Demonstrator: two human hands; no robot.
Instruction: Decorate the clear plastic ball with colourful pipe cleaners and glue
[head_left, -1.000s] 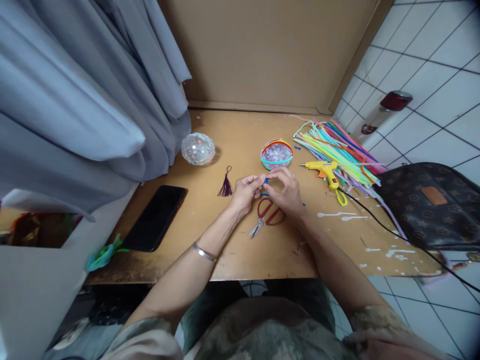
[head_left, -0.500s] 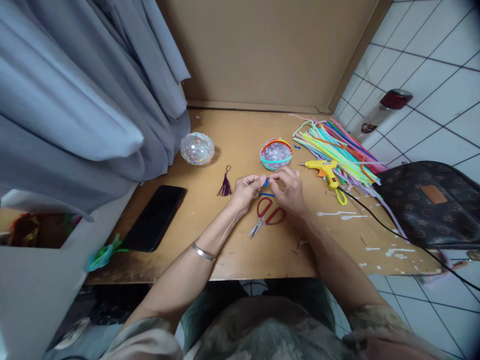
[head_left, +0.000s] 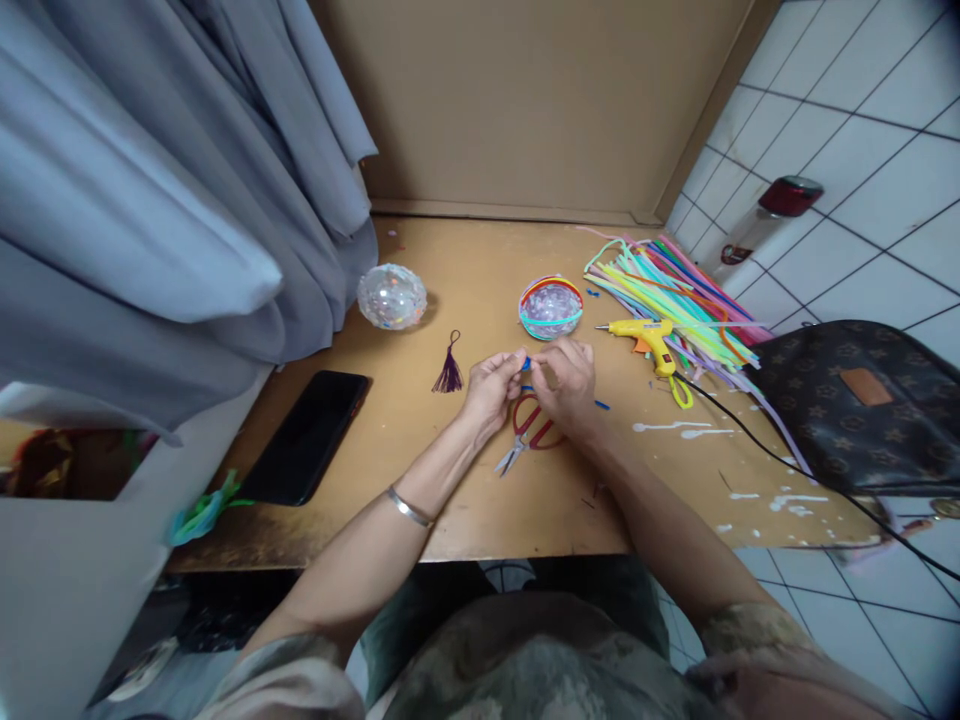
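Note:
A small coiled blue pipe cleaner (head_left: 526, 364) sits between my two hands. The fingers of my left hand (head_left: 491, 388) are closed in a pinch on its left side. From the other side, my right hand (head_left: 568, 380) pinches it, its fingertips partly covering it. A straight blue end (head_left: 602, 405) shows just right of my right hand; whether it joins the coil is hidden. Red-handled scissors (head_left: 525, 428) lie below my hands, their handles partly under my right hand. Just beyond my fingers stands a clear speckled ball (head_left: 551, 315) banded with red, yellow and turquoise strips.
Left of my hands lie a purple tassel (head_left: 448, 370) and a black phone (head_left: 306, 437). A second speckled ball (head_left: 391, 297) is at the back left. To the right are a yellow glue gun (head_left: 652, 338), a pipe cleaner pile (head_left: 667, 285) and a dark bag (head_left: 862, 420).
Both hands have shifted slightly left and my right hand has turned a little, still pinching the blue coil. A blue end now shows to the right of my right hand.

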